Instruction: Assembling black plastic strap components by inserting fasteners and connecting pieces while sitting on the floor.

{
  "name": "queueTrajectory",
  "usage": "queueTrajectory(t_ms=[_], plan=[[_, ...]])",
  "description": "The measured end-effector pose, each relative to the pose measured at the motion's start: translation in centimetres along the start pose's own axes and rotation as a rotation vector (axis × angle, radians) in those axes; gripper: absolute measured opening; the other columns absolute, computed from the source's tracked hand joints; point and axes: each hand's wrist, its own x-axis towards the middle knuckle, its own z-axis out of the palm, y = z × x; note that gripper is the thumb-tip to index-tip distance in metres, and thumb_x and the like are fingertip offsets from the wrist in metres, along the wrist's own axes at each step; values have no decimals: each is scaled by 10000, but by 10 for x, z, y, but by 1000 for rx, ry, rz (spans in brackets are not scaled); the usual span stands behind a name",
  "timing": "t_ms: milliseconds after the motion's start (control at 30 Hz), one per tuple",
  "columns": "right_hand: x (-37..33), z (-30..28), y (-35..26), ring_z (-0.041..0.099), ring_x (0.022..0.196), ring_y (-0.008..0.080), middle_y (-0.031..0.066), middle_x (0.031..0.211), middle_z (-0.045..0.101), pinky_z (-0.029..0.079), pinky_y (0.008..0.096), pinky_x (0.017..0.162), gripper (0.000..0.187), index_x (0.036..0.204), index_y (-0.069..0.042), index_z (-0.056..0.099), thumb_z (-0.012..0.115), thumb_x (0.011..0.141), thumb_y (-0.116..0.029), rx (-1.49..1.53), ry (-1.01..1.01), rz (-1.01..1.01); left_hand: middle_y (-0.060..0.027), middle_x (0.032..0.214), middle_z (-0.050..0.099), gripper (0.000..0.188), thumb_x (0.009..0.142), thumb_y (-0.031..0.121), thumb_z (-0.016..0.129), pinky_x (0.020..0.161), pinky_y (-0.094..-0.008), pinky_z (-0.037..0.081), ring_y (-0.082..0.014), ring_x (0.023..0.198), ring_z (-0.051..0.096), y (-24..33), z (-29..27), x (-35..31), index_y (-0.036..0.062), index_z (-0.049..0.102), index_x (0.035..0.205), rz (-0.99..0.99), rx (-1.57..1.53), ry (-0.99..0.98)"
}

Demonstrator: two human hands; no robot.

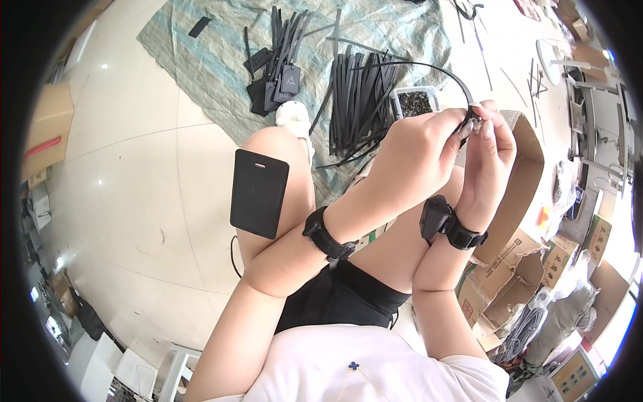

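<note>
My left hand (418, 151) and my right hand (492, 144) meet in front of me, fingertips pinched together on the end of a thin black strap (429, 65) that loops up and back toward the floor. A small metal piece sits between the fingertips. A flat black card holder (258, 193) rests on my left knee. Both wrists wear black bands.
On a striped mat (221, 60) lie a pile of black straps (358, 100), finished black tags (278, 80) and a small tray of dark parts (415, 102). An open cardboard box (529, 167) stands to my right, more cartons beyond it.
</note>
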Motion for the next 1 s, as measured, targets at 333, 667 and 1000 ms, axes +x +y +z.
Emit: queueTrajectory(t_ms=[333, 667, 1000], plan=[[1, 4, 3, 483, 820, 86, 13, 858, 514, 371, 209, 757, 64, 882, -1, 584, 587, 818, 0, 72, 23, 19, -173, 721, 606, 172, 786, -16, 545, 524, -314, 466, -293, 620, 612, -4, 4, -2, -28, 581, 954, -4, -7, -13], [-2, 7, 4, 474, 742, 60, -3, 800, 505, 379, 191, 682, 76, 839, -24, 559, 615, 799, 8, -36, 99, -41, -172, 668, 573, 115, 787, 24, 511, 506, -385, 464, -331, 590, 579, -3, 6, -3, -25, 541, 887, 37, 47, -26], [-3, 0, 4, 503, 919, 127, 61, 952, 549, 375, 234, 855, 313, 1139, 59, 524, 549, 831, 9, -219, -22, -134, -187, 653, 572, 109, 799, 41, 553, 477, -337, 429, -304, 540, 569, 1, 0, 3, -31, 578, 878, -60, -58, -5]])
